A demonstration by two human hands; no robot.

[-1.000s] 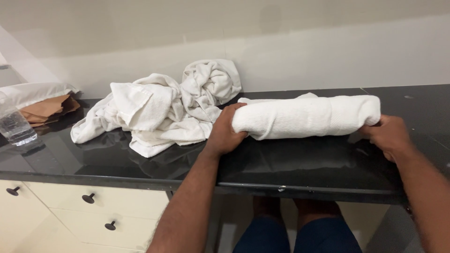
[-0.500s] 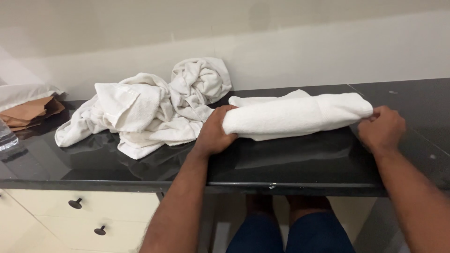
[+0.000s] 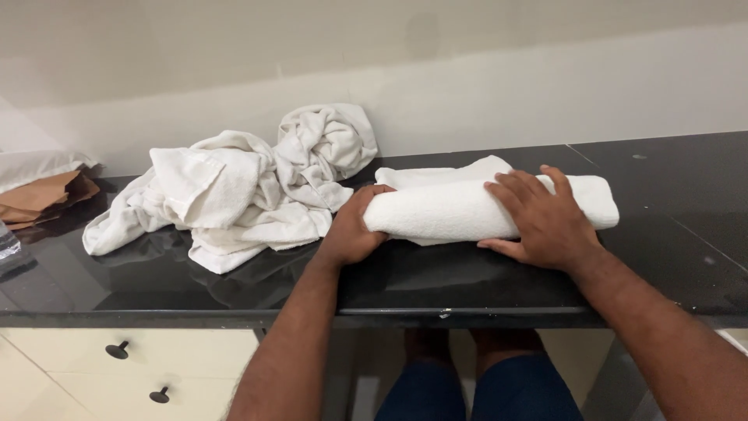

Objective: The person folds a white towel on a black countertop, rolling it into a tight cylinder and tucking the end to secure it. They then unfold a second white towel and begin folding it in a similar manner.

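Head view. I see a rolled white towel (image 3: 467, 209) lying lengthwise on the black counter (image 3: 670, 234), near its front edge and parallel to it. A loose flap of the same towel shows behind the roll, flat on the counter.

My left hand (image 3: 352, 226) is cupped against the left end of the roll. The fingers curl over the end face and the thumb side rests on the counter. It does not pinch the cloth; it presses against the end.

My right hand (image 3: 541, 218) lies palm down on top of the roll, toward its right half. The fingers are spread and extended across the cloth, pointing up and to the left. The thumb runs along the front side of the roll, near the counter. The hand is flat and open, pressing down, not gripping. The right end of the roll sticks out past this hand.

Left of the roll is a pile (image 3: 234, 195) of crumpled white towels. The pile sits just beside my left hand, and I cannot tell whether it touches it.

At the far left edge of the counter lie a brown paper bag (image 3: 43, 195) and a white pillow (image 3: 35, 165) behind it.

Below the counter, at the lower left, is a cream drawer front with two dark knobs (image 3: 117, 350). My legs in dark trousers show under the counter edge.
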